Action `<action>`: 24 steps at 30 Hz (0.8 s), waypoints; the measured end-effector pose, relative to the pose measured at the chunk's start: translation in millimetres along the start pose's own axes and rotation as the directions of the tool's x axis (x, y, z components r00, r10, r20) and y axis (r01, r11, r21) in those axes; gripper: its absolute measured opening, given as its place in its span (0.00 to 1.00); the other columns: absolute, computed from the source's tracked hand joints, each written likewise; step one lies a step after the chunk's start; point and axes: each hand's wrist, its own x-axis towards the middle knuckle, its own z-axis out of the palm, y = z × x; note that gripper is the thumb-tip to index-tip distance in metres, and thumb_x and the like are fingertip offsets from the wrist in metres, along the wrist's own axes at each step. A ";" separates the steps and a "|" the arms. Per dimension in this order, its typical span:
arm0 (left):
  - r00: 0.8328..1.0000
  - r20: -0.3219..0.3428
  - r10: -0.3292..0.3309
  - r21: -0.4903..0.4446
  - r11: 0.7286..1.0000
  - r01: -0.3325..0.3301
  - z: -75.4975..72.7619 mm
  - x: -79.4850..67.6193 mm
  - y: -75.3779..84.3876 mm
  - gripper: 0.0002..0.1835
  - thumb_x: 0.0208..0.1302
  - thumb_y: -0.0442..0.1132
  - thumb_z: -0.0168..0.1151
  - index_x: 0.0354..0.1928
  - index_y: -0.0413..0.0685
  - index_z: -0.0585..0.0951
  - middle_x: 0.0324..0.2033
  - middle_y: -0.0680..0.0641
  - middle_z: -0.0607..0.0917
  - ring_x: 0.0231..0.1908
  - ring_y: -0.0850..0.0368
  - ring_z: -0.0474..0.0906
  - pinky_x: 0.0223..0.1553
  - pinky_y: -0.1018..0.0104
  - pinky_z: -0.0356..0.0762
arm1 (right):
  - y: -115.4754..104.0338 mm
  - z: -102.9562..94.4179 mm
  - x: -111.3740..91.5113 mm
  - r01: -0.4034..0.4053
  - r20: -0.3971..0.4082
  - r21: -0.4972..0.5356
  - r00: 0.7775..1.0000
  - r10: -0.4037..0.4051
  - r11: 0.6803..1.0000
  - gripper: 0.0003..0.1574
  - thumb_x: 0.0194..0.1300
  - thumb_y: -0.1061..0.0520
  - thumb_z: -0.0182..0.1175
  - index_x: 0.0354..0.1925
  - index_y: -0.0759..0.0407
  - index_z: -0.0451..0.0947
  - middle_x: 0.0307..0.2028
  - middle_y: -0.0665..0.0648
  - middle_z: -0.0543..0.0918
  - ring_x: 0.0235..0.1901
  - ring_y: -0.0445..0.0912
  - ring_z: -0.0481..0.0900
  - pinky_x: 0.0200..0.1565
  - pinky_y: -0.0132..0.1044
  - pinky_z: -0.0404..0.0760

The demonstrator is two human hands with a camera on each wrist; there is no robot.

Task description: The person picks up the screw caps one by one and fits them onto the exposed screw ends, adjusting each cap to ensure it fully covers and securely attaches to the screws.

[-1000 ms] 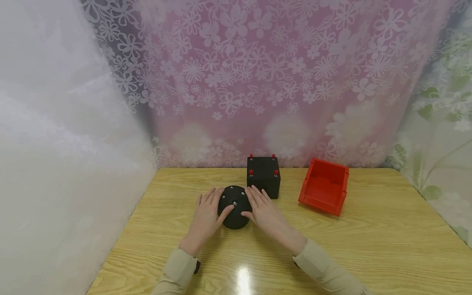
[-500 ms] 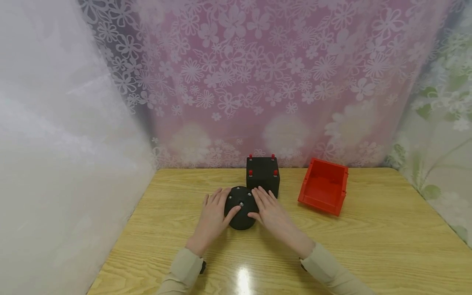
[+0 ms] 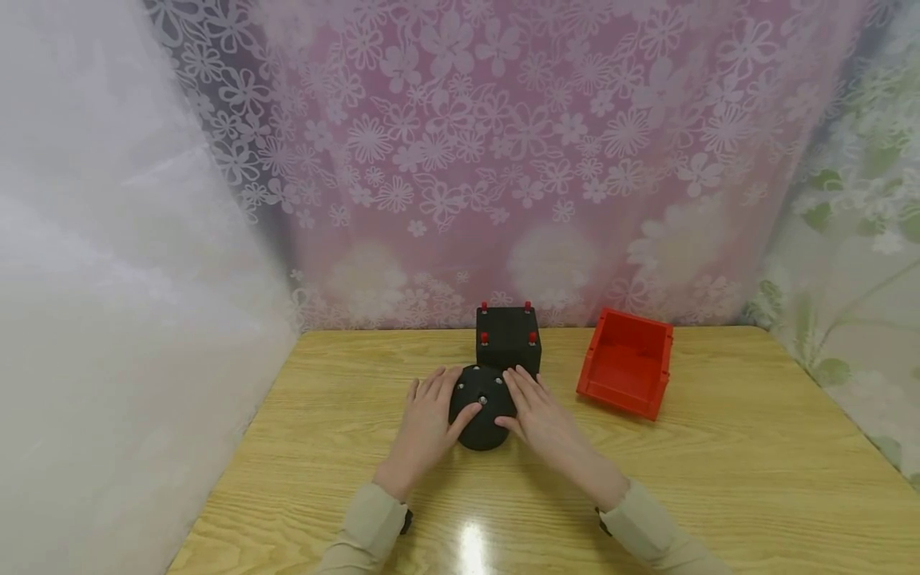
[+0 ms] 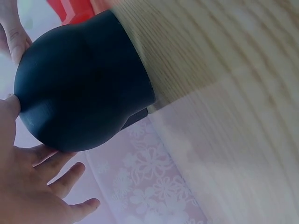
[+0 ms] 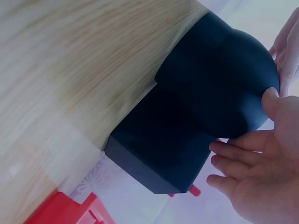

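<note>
Left hand [image 3: 428, 422] and right hand [image 3: 544, 418] hold the black dome [image 3: 480, 429] between spread fingers; squeeze evenly, minding the box [image 3: 507, 329] past the fingertips.

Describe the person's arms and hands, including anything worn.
The left sleeve and right sleeve are long and beige. A small black piece peeks out by each; too little shows to name it. The left hand and right hand are bare, with no gloves or rings visible.
</note>
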 end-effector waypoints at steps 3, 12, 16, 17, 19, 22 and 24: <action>1.000 0.005 0.009 -0.007 1.000 -0.009 2.6 1.2 3.5 0.38 0.73 0.63 0.53 0.74 0.45 0.68 0.68 0.40 0.74 0.72 0.44 0.65 0.70 0.34 0.59 | 2.8 -2.3 -4.4 -0.011 0.001 -0.004 1.000 0.011 1.000 0.49 0.64 0.44 0.69 0.68 0.76 0.67 0.66 0.72 0.73 0.68 0.62 0.71 0.66 0.57 0.71; 1.000 0.008 0.017 -0.010 1.000 -0.017 7.1 7.0 14.5 0.38 0.73 0.64 0.52 0.73 0.45 0.68 0.69 0.41 0.74 0.72 0.45 0.65 0.70 0.34 0.59 | 12.0 -6.5 -12.7 -0.028 0.017 -0.013 0.999 0.028 1.000 0.48 0.65 0.45 0.68 0.68 0.77 0.67 0.66 0.73 0.73 0.68 0.63 0.70 0.67 0.57 0.70; 1.000 0.013 0.024 -0.015 1.000 -0.023 8.7 8.7 18.5 0.38 0.74 0.64 0.52 0.73 0.45 0.68 0.69 0.41 0.73 0.72 0.45 0.64 0.71 0.34 0.59 | 15.4 -7.0 -16.1 -0.033 0.006 -0.004 0.999 0.033 0.999 0.48 0.63 0.45 0.70 0.68 0.77 0.68 0.65 0.73 0.73 0.67 0.63 0.71 0.66 0.58 0.70; 1.000 0.015 0.025 -0.015 1.000 -0.025 9.1 9.1 19.4 0.38 0.74 0.64 0.52 0.73 0.44 0.68 0.69 0.41 0.73 0.72 0.45 0.64 0.71 0.34 0.59 | 16.0 -7.5 -16.6 -0.033 0.000 -0.005 0.999 0.033 0.999 0.48 0.62 0.46 0.70 0.67 0.77 0.68 0.65 0.73 0.74 0.67 0.63 0.72 0.66 0.58 0.70; 0.999 0.020 0.026 -0.016 1.000 -0.025 9.9 9.9 21.2 0.38 0.74 0.64 0.52 0.73 0.44 0.68 0.69 0.41 0.73 0.72 0.45 0.64 0.71 0.34 0.59 | 17.0 -9.3 -17.4 -0.032 -0.009 -0.004 0.999 0.032 0.999 0.48 0.61 0.46 0.71 0.67 0.77 0.69 0.64 0.73 0.75 0.66 0.63 0.73 0.65 0.58 0.71; 0.999 0.030 0.021 -0.016 1.000 -0.020 11.1 11.3 23.9 0.38 0.74 0.64 0.52 0.73 0.45 0.68 0.69 0.41 0.73 0.72 0.46 0.64 0.71 0.35 0.58 | 18.7 -12.6 -17.9 -0.031 -0.009 0.000 0.999 0.031 1.000 0.47 0.62 0.46 0.71 0.66 0.78 0.70 0.63 0.74 0.75 0.64 0.63 0.75 0.64 0.58 0.72; 0.999 0.036 0.018 -0.017 1.000 -0.018 11.6 12.5 25.7 0.38 0.74 0.64 0.52 0.74 0.45 0.68 0.69 0.41 0.73 0.72 0.45 0.64 0.71 0.35 0.58 | 19.8 -15.9 -18.6 -0.031 -0.004 0.015 1.000 0.031 0.999 0.47 0.62 0.46 0.70 0.66 0.78 0.70 0.63 0.74 0.75 0.64 0.64 0.75 0.64 0.58 0.72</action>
